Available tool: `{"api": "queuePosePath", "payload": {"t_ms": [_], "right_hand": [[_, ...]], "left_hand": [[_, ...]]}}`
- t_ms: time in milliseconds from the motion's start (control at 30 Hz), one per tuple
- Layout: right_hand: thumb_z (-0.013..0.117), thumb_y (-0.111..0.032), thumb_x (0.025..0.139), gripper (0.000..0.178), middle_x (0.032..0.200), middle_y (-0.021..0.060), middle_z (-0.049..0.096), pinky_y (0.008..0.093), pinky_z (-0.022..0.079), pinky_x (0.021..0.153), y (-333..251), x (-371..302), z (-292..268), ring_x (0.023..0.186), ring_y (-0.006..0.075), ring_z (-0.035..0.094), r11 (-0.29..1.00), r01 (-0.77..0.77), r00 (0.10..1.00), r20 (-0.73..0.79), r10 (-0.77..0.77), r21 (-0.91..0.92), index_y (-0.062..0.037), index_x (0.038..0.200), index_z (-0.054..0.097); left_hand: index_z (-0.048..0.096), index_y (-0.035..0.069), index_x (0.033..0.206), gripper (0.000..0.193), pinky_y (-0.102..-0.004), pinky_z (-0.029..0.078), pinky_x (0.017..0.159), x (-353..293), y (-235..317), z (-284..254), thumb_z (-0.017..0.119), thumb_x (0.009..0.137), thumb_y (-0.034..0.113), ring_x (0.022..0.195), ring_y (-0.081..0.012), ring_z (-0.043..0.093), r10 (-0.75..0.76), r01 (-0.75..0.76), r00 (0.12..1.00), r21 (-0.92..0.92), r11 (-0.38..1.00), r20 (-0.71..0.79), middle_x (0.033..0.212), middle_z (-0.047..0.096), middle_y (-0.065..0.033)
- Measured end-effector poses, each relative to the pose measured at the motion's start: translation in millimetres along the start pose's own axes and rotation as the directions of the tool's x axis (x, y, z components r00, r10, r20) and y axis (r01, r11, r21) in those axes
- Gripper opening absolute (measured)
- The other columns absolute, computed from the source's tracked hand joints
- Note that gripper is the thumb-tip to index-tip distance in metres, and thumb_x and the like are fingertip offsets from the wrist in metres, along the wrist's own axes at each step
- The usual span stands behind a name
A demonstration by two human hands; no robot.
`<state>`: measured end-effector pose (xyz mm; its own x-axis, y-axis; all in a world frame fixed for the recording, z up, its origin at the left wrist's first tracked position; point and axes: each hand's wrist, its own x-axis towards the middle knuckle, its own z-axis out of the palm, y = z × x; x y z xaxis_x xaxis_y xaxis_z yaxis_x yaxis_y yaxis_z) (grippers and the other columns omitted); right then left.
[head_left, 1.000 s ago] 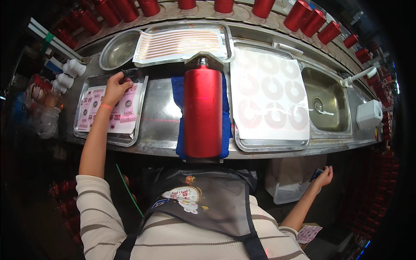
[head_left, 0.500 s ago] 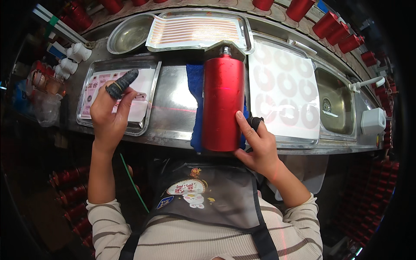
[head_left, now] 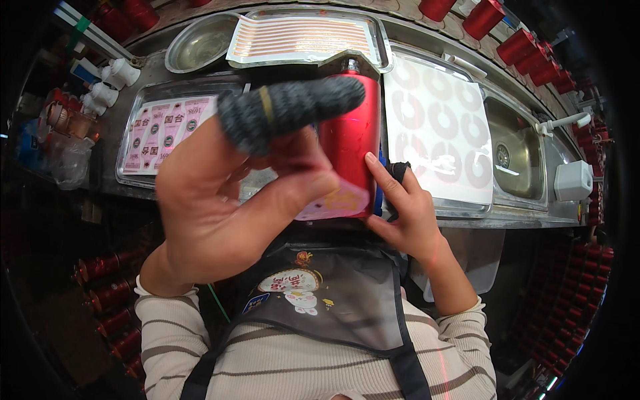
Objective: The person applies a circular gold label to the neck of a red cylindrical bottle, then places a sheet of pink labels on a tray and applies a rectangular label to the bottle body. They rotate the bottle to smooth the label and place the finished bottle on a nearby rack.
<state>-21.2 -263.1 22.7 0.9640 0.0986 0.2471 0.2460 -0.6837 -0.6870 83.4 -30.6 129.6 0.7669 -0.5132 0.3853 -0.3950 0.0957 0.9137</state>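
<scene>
A red metallic bottle lies on a blue cloth, its neck against a notched metal rest. My right hand holds the bottle's lower right side, thumb near its base; a black cover wraps one finger. My left hand, raised close in front, wears a dark grey knitted finger cot. Between its thumb and a finger hangs a thin, translucent pinkish decal with gold marks. This hand hides the bottle's left side and part of the left tray.
Printed pink sheets lie in a steel tray at left. Behind are a metal bowl and a gold-striped sheet. At right, a sheet of ring shapes lies beside a sink and white jug. Red bottles line the conveyor.
My left hand has come from over the left tray, up and rightward in front of the bottle, with the decal in its fingers. My right hand stays on the bottle.
</scene>
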Motion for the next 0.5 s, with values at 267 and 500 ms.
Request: {"api": "queuePosePath", "payload": {"t_ms": [267, 500], "right_hand": [[0.071, -0.005, 0.076, 0.054, 0.104, 0.007, 0.065, 0.022, 0.036, 0.053, -8.3, 4.8, -16.7, 0.057, 0.0076, 0.04, 0.966, -0.121, 0.963, -0.209, 0.171, 0.229, -0.0043, 0.129, 0.066], [0.084, -0.023, 0.075, 0.067, 0.133, 0.0207, 0.053, 0.0343, 0.055, 0.081, -30.1, 29.8, 1.3, 0.101, 0.0269, 0.063, 0.992, -0.126, 0.985, -0.12, 0.122, -0.031, -0.0169, 0.138, 0.063]], "left_hand": [[0.065, -0.004, 0.101, 0.015, -0.0288, 0.056, 0.076, 66.7, -71.1, 25.9, 0.069, 0.087, 0.0, 0.079, -0.0145, 0.07, -0.146, 0.147, 0.988, -0.012, 0.989, 0.052, 0.084, 0.07, -0.0075], [0.065, -0.005, 0.089, 0.013, -0.033, 0.053, 0.067, 70.7, -101.0, 29.9, 0.071, 0.082, 0.004, 0.069, -0.0221, 0.066, -0.044, 0.038, 0.999, 0.237, 0.971, 0.018, 0.078, 0.067, -0.0159]]}}
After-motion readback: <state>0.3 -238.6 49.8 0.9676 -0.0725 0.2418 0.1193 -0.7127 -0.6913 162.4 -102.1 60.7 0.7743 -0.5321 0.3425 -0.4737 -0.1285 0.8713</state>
